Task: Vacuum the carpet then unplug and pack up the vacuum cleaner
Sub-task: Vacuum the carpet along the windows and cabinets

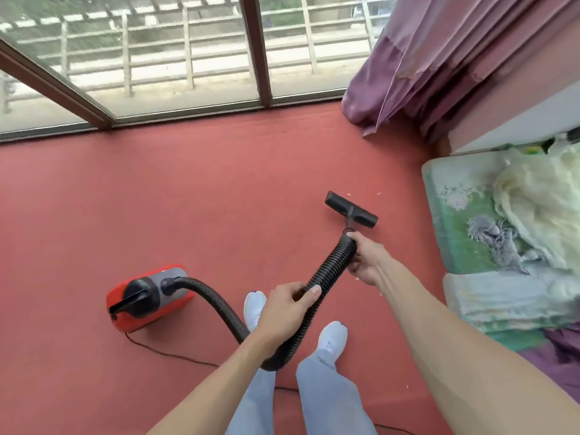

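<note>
A red canister vacuum cleaner [150, 296] with a black handle sits on the red carpet [188, 189] at my lower left. Its black ribbed hose [329, 268] curves from the canister, loops down by my legs and rises to a black floor nozzle [351, 209] lying on the carpet. My right hand [365, 262] grips the hose end just behind the nozzle. My left hand [287, 304] holds the hose lower down, fingers curled round it. A thin black power cord [163, 353] trails from the canister across the carpet behind my legs.
A mattress [464, 221] with a green patterned cover and crumpled bedding lies along the right. Purple curtains [423, 64] hang at the back right. Glass sliding doors [188, 58] with a brown frame line the far edge. Small pale scraps [378, 193] dot the carpet by the nozzle.
</note>
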A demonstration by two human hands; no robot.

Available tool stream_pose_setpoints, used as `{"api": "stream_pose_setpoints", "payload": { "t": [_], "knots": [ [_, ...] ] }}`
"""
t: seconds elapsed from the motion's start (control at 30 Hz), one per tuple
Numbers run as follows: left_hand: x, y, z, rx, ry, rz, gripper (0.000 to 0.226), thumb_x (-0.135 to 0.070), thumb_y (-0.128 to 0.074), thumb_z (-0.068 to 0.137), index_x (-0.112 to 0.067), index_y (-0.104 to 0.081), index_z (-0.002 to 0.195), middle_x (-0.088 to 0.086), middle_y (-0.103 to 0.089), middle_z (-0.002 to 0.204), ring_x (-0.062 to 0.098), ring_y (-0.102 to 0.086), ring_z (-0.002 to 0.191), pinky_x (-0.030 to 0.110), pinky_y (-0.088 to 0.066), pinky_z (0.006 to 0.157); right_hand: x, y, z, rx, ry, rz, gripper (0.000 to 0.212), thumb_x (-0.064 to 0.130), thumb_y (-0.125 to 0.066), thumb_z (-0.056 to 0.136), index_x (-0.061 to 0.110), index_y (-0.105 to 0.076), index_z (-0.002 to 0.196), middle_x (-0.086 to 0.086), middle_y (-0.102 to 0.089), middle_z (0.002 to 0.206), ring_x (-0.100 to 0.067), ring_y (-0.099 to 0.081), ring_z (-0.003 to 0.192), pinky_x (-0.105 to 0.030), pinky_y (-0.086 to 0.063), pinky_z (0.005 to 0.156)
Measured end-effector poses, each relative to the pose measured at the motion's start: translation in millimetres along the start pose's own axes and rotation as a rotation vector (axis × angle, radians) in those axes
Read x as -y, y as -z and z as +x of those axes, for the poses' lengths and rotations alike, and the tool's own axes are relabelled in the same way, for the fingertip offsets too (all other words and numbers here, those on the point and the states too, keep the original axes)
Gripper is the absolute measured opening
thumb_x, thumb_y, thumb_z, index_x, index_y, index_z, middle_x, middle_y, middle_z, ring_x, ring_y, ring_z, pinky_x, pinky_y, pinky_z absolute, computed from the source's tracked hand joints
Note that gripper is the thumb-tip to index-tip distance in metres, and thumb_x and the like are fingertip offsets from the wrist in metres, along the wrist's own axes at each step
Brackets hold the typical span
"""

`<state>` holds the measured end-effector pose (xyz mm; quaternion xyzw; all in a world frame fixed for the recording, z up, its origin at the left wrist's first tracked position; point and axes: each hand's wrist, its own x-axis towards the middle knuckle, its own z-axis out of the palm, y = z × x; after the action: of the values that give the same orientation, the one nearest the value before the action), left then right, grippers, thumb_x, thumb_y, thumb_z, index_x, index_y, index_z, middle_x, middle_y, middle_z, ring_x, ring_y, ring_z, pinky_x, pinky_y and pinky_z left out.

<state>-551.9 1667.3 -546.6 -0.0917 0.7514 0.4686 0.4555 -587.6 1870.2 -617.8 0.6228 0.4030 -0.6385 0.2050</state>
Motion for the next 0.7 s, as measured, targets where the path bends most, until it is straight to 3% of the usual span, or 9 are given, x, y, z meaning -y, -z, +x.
{"api": "stream_pose_setpoints", "payload": {
  "t": [0.1,0.23,0.4,0.6,0.7],
  "knots": [
    [14.6,6.4,31.6,0.024,0.043,-0.005,0.044,-0.040,-0.060,0.097,0.002,-0.065,0.089,0.009,-0.063,0.070,0.022,-0.060,0.059,0.040,-0.054,0.061,-6.4,-6.6,31.8,-0.004,-0.003,-0.033,0.013,0.019,-0.064,0.087,0.011,-0.055,0.084,0.000,-0.044,0.051,-0.006,-0.033,0.028,-0.015,-0.024,0.033],
    [45.8,20.1,55.2,0.146,0.180,-0.081,0.046,-0.038,-0.063,0.097,0.007,-0.064,0.090,0.014,-0.066,0.071,0.026,-0.064,0.056,0.034,-0.055,0.057,-37.5,-19.1,64.7,-0.054,-0.006,-0.082,0.025,0.021,-0.067,0.086,0.009,-0.051,0.101,-0.001,-0.043,0.058,-0.006,-0.033,0.030,-0.015,-0.023,0.034],
    [79.9,31.3,67.3,0.210,0.251,-0.136,0.039,-0.044,-0.065,0.094,-0.007,-0.065,0.080,0.012,-0.069,0.073,0.026,-0.067,0.061,0.035,-0.056,0.061,-71.5,-37.3,91.0,-0.089,0.017,-0.091,0.038,0.026,-0.071,0.085,0.003,-0.054,0.110,-0.006,-0.054,0.072,-0.012,-0.042,0.046,-0.022,-0.031,0.037],
    [54.5,24.5,113.5,0.199,0.210,-0.204,0.036,-0.045,-0.063,0.095,-0.011,-0.065,0.081,0.006,-0.066,0.072,0.022,-0.064,0.063,0.032,-0.053,0.058,-27.2,-62.6,124.9,-0.134,0.159,-0.068,0.041,0.031,-0.072,0.083,0.003,-0.055,0.108,-0.014,-0.068,0.099,-0.023,-0.061,0.074,-0.034,-0.051,0.065],
    [29.8,14.4,141.8,0.154,0.128,-0.216,0.036,-0.046,-0.064,0.094,-0.014,-0.065,0.078,0.003,-0.063,0.068,0.022,-0.062,0.062,0.032,-0.049,0.061,10.8,-66.6,137.3,-0.149,0.213,-0.028,0.042,0.034,-0.072,0.083,0.005,-0.059,0.110,-0.009,-0.068,0.090,-0.019,-0.061,0.068,-0.025,-0.048,0.055]
  ]
}}
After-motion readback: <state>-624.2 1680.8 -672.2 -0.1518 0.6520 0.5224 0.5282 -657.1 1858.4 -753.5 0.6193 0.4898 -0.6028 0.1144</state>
